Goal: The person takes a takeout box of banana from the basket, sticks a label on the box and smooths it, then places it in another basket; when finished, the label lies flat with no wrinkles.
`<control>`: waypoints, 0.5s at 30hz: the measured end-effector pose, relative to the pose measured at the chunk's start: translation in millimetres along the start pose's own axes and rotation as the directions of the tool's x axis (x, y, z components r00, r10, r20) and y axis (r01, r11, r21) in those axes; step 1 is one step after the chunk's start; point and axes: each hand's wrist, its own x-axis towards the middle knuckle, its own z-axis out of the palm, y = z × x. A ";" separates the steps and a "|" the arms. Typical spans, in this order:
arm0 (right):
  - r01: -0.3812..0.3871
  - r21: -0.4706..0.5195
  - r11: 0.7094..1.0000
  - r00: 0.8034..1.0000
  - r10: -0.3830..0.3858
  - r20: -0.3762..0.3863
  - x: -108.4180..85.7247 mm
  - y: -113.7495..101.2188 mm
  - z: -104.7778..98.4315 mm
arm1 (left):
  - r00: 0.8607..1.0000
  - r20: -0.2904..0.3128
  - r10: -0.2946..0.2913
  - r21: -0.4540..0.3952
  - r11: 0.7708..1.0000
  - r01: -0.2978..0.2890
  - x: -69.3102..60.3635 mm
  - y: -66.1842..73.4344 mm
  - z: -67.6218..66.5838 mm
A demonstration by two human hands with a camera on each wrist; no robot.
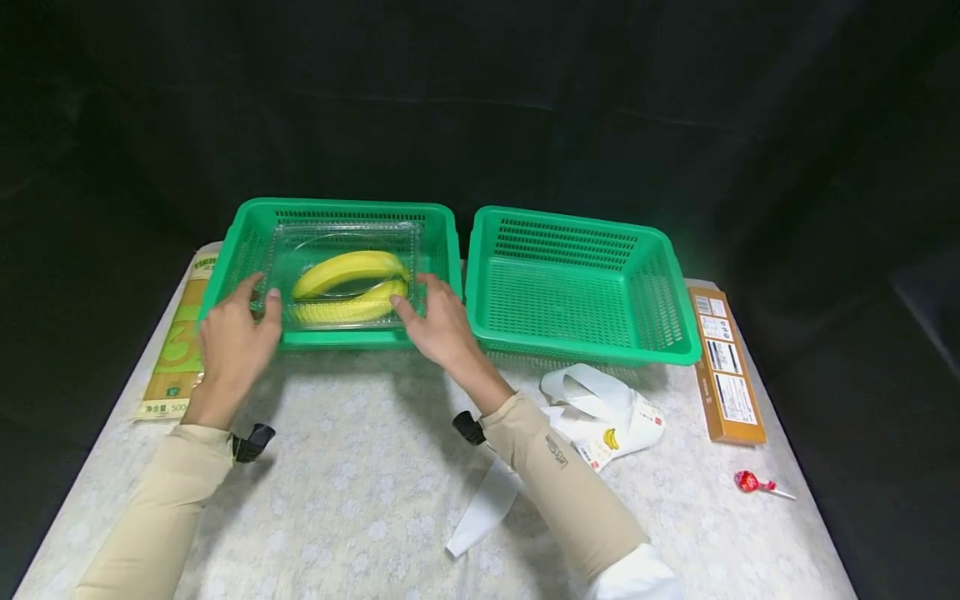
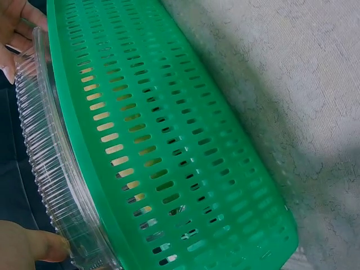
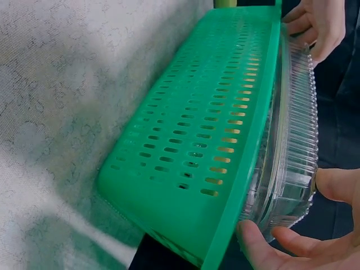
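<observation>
While your head camera looks down, the clear plastic container point(image 1: 285, 250) sits within the outline of the left green basket point(image 1: 345, 206). Two bananas point(image 1: 352, 268) show beneath the plastic; whether they lie inside it or under it, you cannot tell. Your left hand point(image 1: 238, 329) grips the container's left side, your right hand point(image 1: 444, 321) its right. The right green basket point(image 1: 555, 308) stands just beside.

Left wrist view: the container's ribbed wall rises above the basket rim, your left thumb pressed to its near corner. Pale yellow shows through the basket slots.

Right wrist view: your right thumb and fingers pinch the container's corner, close by the rim; fingertip contact with the rim is unclear.

Judged step: two-handed handling of the container at the basket mouth. The next move, as judged, calls for both hands acting together, the container level, the thin plastic held lightly.
</observation>
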 end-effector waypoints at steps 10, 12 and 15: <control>0.013 -0.003 1.000 1.000 -0.013 0.017 -7.3 -2.0 -4.5 | 1.000 -0.027 0.001 -0.017 1.000 -0.001 -6.7 0.8 -1.8; 0.014 -0.003 1.000 1.000 -0.014 0.013 -8.0 -2.3 -4.9 | 0.999 -0.034 0.005 -0.017 1.000 -0.006 -7.3 1.1 -2.4; 0.008 -0.005 1.000 1.000 -0.008 0.016 -8.9 -1.9 -4.9 | 0.999 -0.038 0.008 -0.012 1.000 -0.009 -7.8 1.1 -2.2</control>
